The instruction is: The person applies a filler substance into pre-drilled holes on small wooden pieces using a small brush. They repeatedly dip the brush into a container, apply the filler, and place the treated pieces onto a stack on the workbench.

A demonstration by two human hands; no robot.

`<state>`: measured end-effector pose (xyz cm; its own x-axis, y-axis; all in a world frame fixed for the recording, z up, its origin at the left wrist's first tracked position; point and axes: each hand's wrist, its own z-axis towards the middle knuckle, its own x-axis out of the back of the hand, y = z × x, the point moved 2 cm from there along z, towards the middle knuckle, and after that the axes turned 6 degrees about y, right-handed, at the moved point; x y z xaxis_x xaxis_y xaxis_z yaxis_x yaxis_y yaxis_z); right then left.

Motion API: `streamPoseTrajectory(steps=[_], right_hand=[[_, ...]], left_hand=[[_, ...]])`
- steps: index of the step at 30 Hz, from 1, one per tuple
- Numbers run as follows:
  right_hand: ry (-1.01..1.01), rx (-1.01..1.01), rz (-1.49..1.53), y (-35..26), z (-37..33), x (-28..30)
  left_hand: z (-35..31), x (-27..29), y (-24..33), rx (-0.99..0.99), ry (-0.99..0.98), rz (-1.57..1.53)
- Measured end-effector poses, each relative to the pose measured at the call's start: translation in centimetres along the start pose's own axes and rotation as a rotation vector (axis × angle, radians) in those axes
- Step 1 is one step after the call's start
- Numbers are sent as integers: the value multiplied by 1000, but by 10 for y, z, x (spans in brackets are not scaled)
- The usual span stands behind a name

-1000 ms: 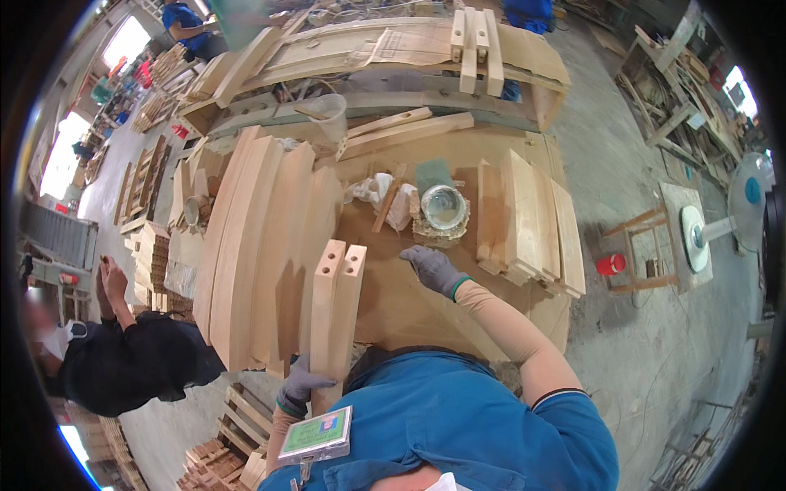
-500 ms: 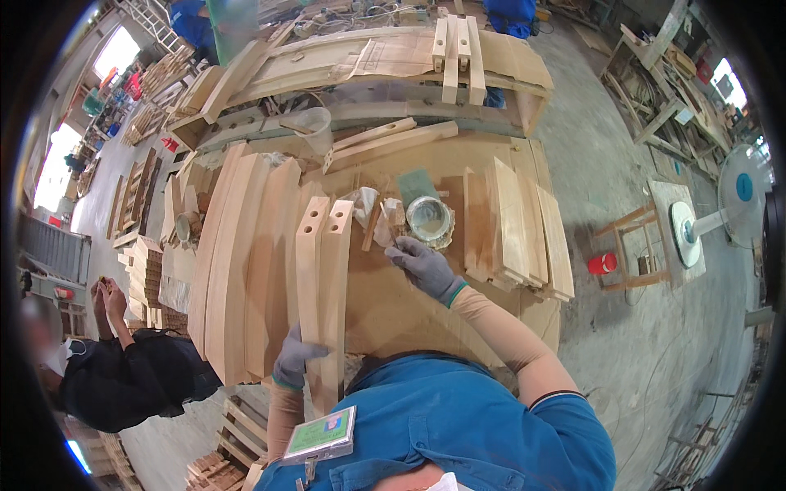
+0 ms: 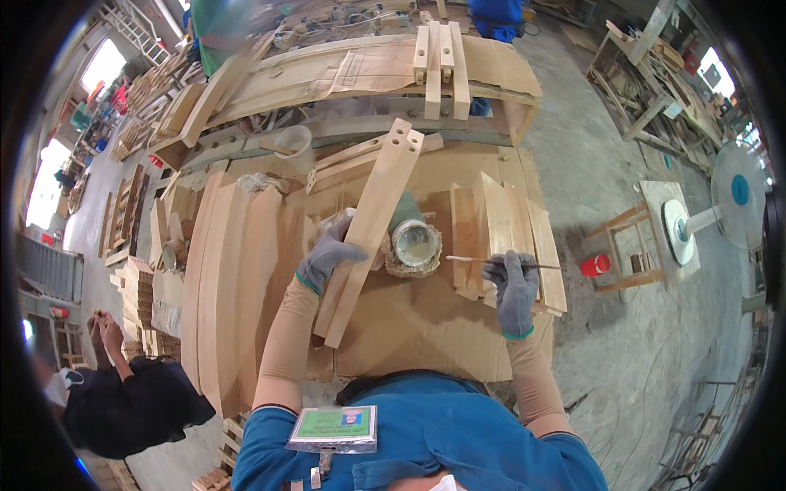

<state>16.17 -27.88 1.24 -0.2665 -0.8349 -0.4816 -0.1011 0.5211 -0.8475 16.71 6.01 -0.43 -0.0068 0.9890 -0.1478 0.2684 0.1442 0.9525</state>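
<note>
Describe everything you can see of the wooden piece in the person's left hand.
The wooden piece is a long, flat bar of pale, unfinished wood with square notches cut into its far end. It lies slanted across the cardboard-covered bench, near end toward the person, far end up and right. The gloved left hand grips its left edge near the middle. A round open tin sits just right of it.

Bare cardboard (image 3: 409, 319) lay open below both hands' fingers.
Glue pot (image 3: 415, 243) and stacked slats (image 3: 499, 221) blocked beyond the fingertips.

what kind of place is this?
Most likely a woodworking or furniture workshop: stacks of curved wooden parts on the bench, a slotted plank in the left hand, a glue tub, bare concrete floor.
</note>
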Motion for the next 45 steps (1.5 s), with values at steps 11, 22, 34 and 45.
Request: streamPoseTrajectory(steps=[11, 22, 34, 45], right_hand=[[-262, 255, -469, 55, 4, -12], [4, -84, 117, 101, 4, 15], [101, -175, 127, 102, -12, 12], [-158, 370, -476, 96, -2, -6]], left_hand=[[69, -5, -15, 22, -202, 240], [31, -27, -21, 26, 127, 104], [19, -41, -17, 29, 236, 193], [9, -53, -8, -2, 279, 341]])
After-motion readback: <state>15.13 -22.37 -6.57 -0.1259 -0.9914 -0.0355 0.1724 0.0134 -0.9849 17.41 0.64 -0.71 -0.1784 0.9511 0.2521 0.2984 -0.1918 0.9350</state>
